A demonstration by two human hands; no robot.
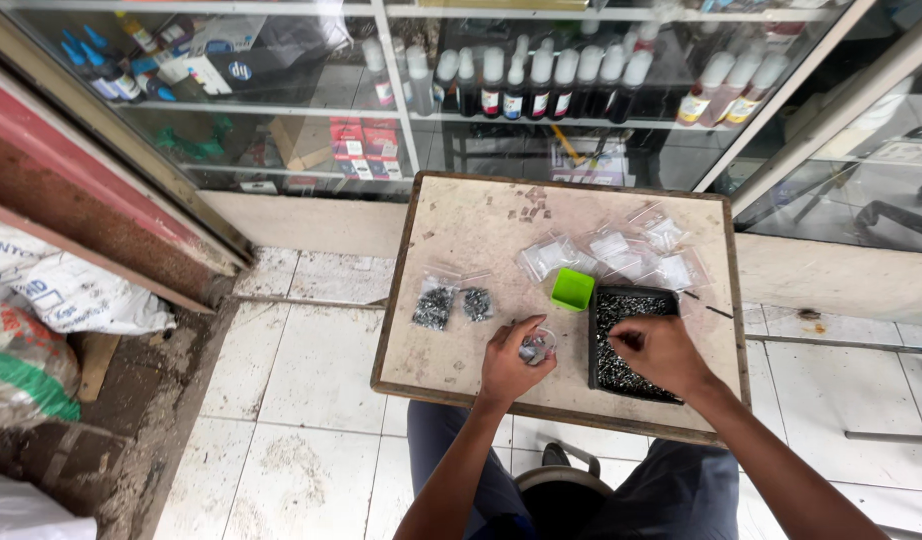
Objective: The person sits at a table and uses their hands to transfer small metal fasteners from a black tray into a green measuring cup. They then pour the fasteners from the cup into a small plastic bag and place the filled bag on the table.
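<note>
On the table [461, 240], left hand [511, 365] pinching small bag [537, 347], right hand [661, 350] (fingers seemingly pinched) over tray [633, 300].

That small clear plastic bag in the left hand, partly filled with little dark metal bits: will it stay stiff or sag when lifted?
The small clear plastic bag looks thin, so it would likely sag around its contents. The left hand cups it, which suggests it cannot stand alone. Its metal load, like that in the black rectangular tray, probably makes it bottom-heavy, and the slick film might slip.
</note>
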